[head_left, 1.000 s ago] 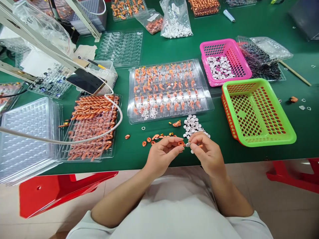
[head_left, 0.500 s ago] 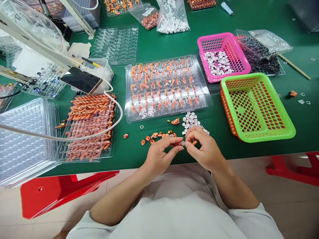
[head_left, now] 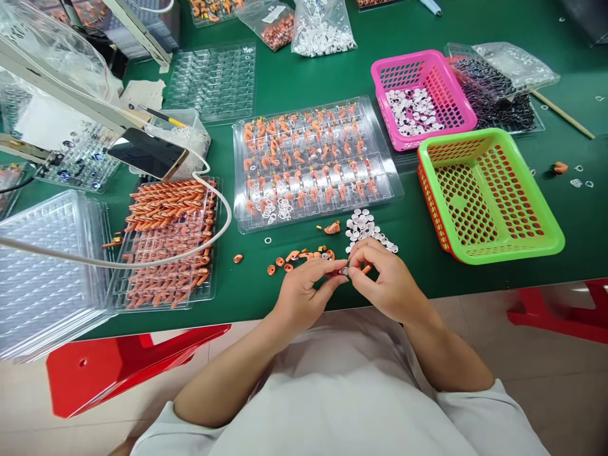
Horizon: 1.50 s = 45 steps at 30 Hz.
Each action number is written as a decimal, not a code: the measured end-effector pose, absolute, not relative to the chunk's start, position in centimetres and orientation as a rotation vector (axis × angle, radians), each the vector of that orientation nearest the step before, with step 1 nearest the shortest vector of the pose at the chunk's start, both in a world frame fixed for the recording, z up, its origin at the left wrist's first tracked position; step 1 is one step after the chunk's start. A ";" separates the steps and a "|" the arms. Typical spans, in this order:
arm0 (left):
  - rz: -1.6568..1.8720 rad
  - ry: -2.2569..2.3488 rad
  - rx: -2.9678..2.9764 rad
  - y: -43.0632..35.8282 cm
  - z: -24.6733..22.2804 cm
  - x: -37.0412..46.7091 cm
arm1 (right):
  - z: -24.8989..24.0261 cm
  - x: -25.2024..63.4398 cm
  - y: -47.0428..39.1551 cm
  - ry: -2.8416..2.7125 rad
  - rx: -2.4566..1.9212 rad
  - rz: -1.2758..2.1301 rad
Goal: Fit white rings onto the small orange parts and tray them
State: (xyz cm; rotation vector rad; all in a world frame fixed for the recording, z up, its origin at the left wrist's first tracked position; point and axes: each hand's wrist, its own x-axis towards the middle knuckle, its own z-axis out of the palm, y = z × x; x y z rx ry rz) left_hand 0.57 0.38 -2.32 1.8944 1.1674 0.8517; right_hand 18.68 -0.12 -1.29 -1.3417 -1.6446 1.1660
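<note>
Between the thumb and fingers of my left hand is a small orange earphone shell with a round grey face. My right hand pinches at the shell's right side, its thumb and forefinger closed; what they grip there is hidden. Another orange piece shows beside the right fingers. Just beyond the hands lies a pile of round white discs. Loose orange shells and curved parts are scattered past my left hand, and one orange part with a yellow tip lies farther off.
A clear tray of orange parts holds white rings at its near corner. To the right stand a pink basket with white discs and a green basket. Stacked orange parts sit left, under a white cable. A phone lies behind.
The whole view has shifted slightly. Both hands stay together at the orange shell, with the right fingertips moved a little closer against it.
</note>
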 end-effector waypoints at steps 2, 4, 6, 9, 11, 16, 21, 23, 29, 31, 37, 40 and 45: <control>0.889 1.142 1.942 0.4 -2.5 0.5 | -1.3 18.7 -0.1 -1.646 -1.340 1.178; 0.934 1.122 1.985 0.4 -2.6 0.5 | -1.4 18.7 0.0 -1.638 -1.337 1.202; 0.963 1.114 2.008 0.3 -2.7 0.6 | -1.4 18.6 0.0 -1.629 -1.334 1.222; 0.958 1.123 2.014 0.3 -2.7 0.6 | -1.6 18.6 0.0 -1.617 -1.330 1.236; 0.936 1.129 2.022 0.3 -2.7 0.5 | -1.7 18.6 0.0 -1.610 -1.324 1.237; 0.814 1.153 1.979 0.4 -2.6 0.3 | -1.9 18.6 -0.1 -1.634 -1.306 1.214; 0.729 1.193 1.867 0.5 -2.2 0.1 | -1.9 18.5 -0.2 -1.702 -1.274 1.141; 0.710 1.213 1.826 0.5 -2.1 0.0 | -1.9 18.4 -0.2 -1.731 -1.240 1.107; 0.719 1.250 1.691 0.2 -2.4 -0.3 | -1.9 18.3 -0.4 -1.818 -1.207 1.026; 0.739 1.247 1.645 0.2 -2.5 -0.4 | -2.0 18.3 -0.4 -1.822 -1.204 1.015; 0.781 1.208 1.568 0.0 -2.3 -0.6 | -2.1 18.2 -0.6 -1.798 -1.206 1.064; 0.803 1.178 1.560 -0.2 -2.1 -0.7 | -2.0 18.2 -0.6 -1.777 -1.215 1.102; 0.828 1.209 1.538 -0.5 -2.0 -0.6 | -1.9 17.9 -0.5 -1.783 -1.228 1.122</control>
